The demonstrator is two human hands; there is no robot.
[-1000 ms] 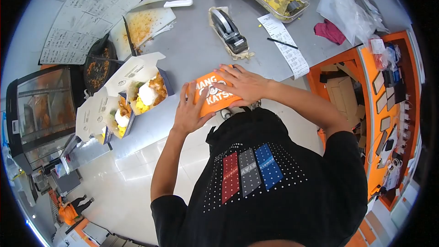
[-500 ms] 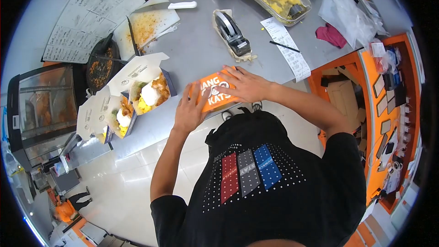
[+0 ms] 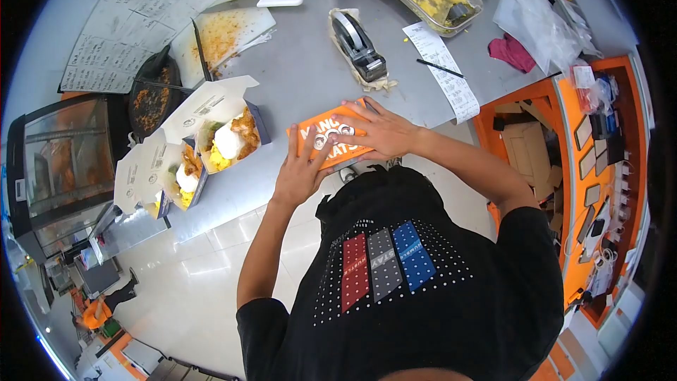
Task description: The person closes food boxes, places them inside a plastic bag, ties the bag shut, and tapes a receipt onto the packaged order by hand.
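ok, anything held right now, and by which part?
The orange box: left hand on its lid's left end, right hand on the right end. Fingers spread on top; whether they grip can't be told.

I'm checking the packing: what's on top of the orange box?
The left hand and right hand rest on the orange box, partly covering its printed top; its inside is hidden.

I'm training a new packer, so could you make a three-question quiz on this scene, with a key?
1. How many open, white-lined cardboard food boxes stand on the grey metal counter?
2. True or false: the person's bare left hand and right hand both touch the orange printed cardboard box.
3. How does the thin black pen lie with the long white paper receipt? A: under it; B: across it; C: apart from it.

Key: 1. Two. 2. True. 3. B.
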